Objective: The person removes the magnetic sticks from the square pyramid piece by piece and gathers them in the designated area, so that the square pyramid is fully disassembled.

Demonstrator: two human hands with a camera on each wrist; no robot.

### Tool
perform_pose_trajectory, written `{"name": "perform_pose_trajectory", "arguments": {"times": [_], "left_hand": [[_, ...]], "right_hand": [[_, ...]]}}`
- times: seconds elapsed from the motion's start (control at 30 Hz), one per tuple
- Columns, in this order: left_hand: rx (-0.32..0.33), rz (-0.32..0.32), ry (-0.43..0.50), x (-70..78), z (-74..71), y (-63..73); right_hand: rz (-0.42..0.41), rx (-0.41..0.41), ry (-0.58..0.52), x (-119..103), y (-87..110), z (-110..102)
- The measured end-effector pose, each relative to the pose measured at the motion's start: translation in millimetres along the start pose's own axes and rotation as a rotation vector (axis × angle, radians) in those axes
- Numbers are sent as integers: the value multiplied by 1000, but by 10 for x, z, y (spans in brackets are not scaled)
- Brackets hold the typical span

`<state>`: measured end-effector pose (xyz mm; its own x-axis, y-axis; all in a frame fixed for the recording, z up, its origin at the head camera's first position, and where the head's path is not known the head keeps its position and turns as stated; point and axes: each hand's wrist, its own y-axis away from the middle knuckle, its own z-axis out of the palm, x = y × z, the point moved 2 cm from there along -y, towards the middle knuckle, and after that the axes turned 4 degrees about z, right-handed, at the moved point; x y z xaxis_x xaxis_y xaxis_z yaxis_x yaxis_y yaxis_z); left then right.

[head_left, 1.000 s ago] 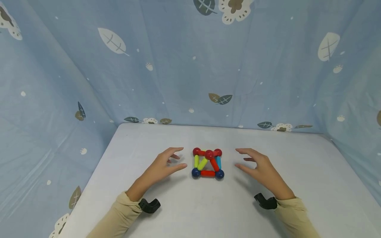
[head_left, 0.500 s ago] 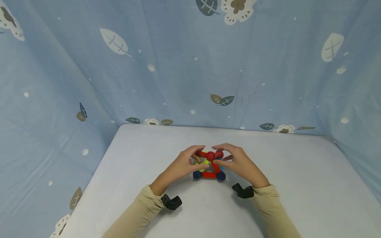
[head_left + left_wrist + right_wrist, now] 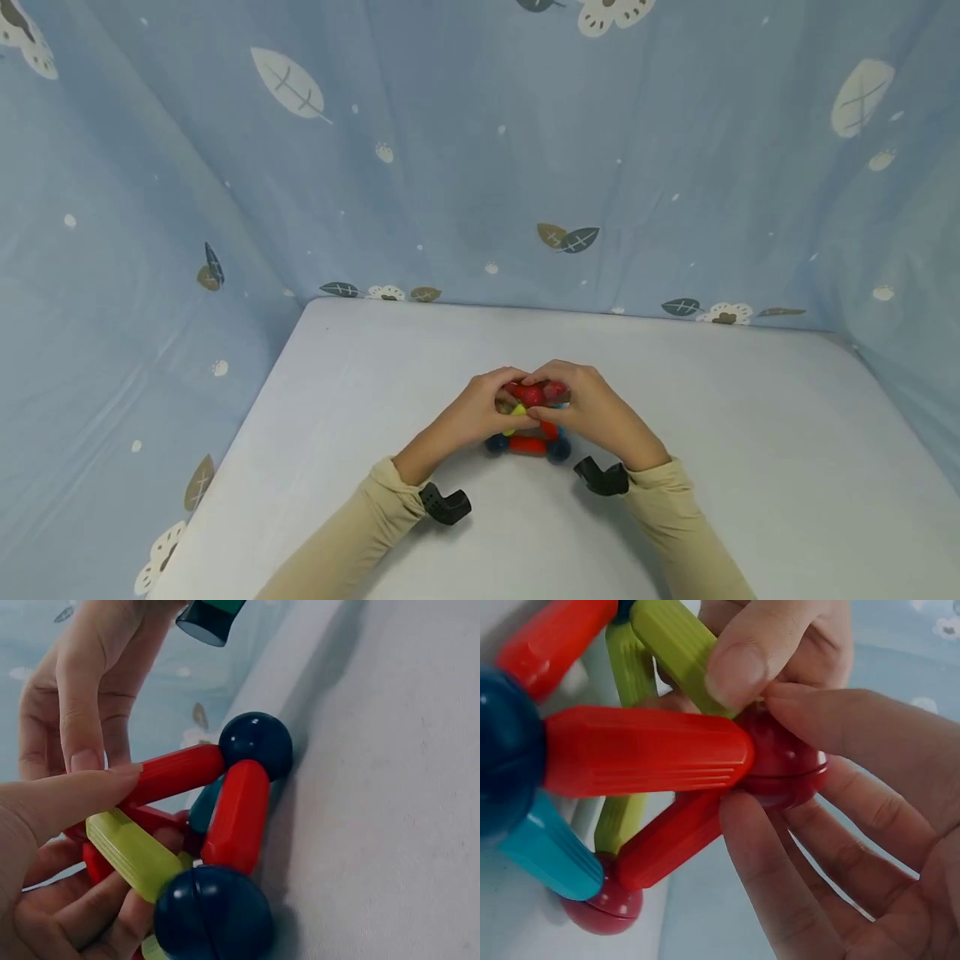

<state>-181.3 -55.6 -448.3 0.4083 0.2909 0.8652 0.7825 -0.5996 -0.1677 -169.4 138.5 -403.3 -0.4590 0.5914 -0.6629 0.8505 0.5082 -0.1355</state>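
Left of the raised red ball (image 3: 532,395), a person's left hand (image 3: 474,408) curls in almost closed, its thumb pressed where a yellow-green rod (image 3: 679,656) meets that ball, pinching the rod-and-ball frame (image 3: 528,447) at its top. The frame stands around and below the ball, with a left blue ball (image 3: 497,443) and a right blue ball (image 3: 558,451) as its near lower corners; whether these bear on the white table (image 3: 405,350) or sit just above it cannot be told. Right of the raised red ball, the right hand (image 3: 600,410) has thumb and fingers closed around the ball itself.

The danger, by all appearances, is at the joins: an uneven pull or twist from the two hands could part the ball from its rods, and with the hold so high, the lower corners could swing or drop away. Crowded fingertips might also knock a rod askew.

Well left of the ball, the table's side edge slants toward the viewer; beyond the ball, the rear edge meets patterned blue cloth (image 3: 450,167); well right lies the other side edge. Sideways room looks ample; the near edge is out of view.
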Motion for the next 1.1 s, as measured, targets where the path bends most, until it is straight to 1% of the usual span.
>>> {"name": "perform_pose_trajectory", "arguments": {"times": [0.2, 0.63, 0.87, 1.1], "left_hand": [[-26, -27, 36, 13, 44, -15], [20, -55, 202, -35, 83, -13], [22, -73, 220, -65, 87, -14], [19, -62, 231, -70, 89, -16]], "right_hand": [[-13, -17, 38, -58, 4, 6], [-55, 4, 77, -59, -4, 10], [-76, 20, 90, -61, -9, 21], [-77, 34, 81, -57, -7, 29]]}}
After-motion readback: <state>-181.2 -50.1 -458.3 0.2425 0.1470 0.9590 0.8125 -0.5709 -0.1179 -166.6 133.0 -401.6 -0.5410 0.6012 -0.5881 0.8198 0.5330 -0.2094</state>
